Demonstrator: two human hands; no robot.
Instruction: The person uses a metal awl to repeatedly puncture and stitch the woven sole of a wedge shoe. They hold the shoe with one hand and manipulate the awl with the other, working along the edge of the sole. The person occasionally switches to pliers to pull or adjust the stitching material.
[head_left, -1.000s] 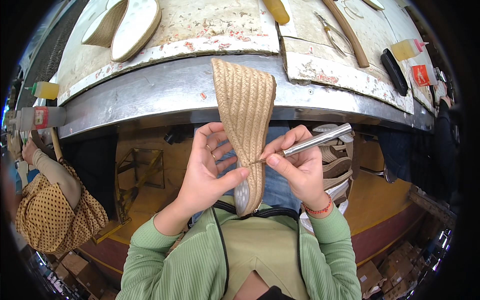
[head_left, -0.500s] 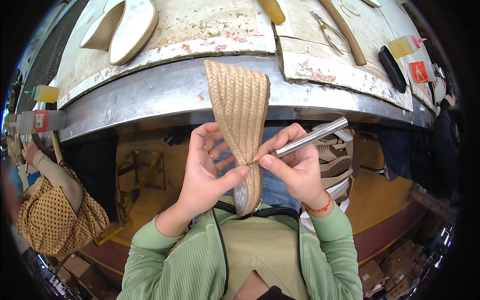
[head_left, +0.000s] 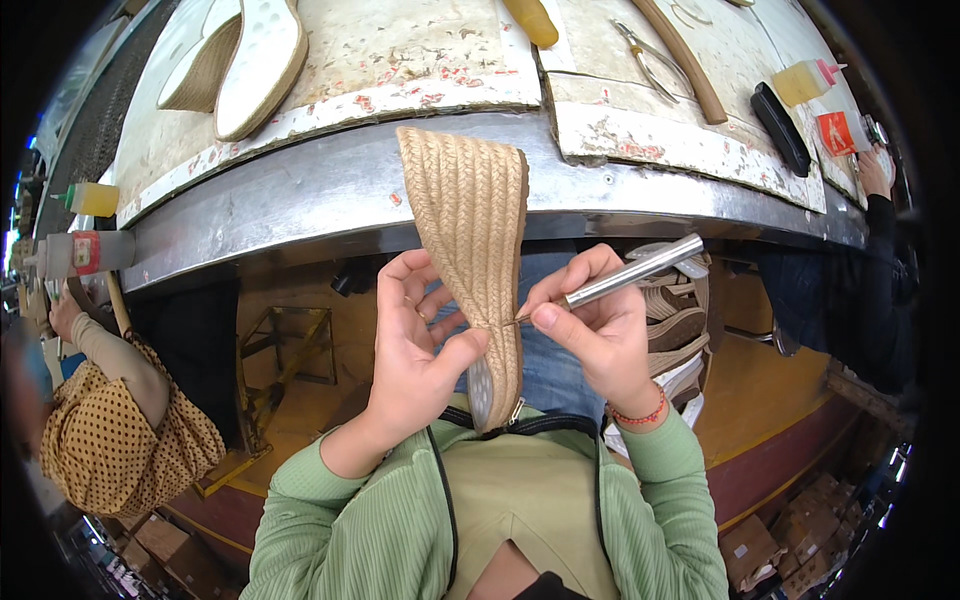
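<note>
The braided jute wedge sole (head_left: 470,235) stands on end between the person's hands, its long axis running away from the body: the broad end leans on the metal edge of the workbench (head_left: 300,205), the narrow end points back at the chest. The left hand (head_left: 415,340) clasps its lower part, thumb pressed across the jute. The right hand (head_left: 595,330) is closed around a metal-handled awl (head_left: 625,275), whose tip touches the sole's right edge just beside that thumb.
</note>
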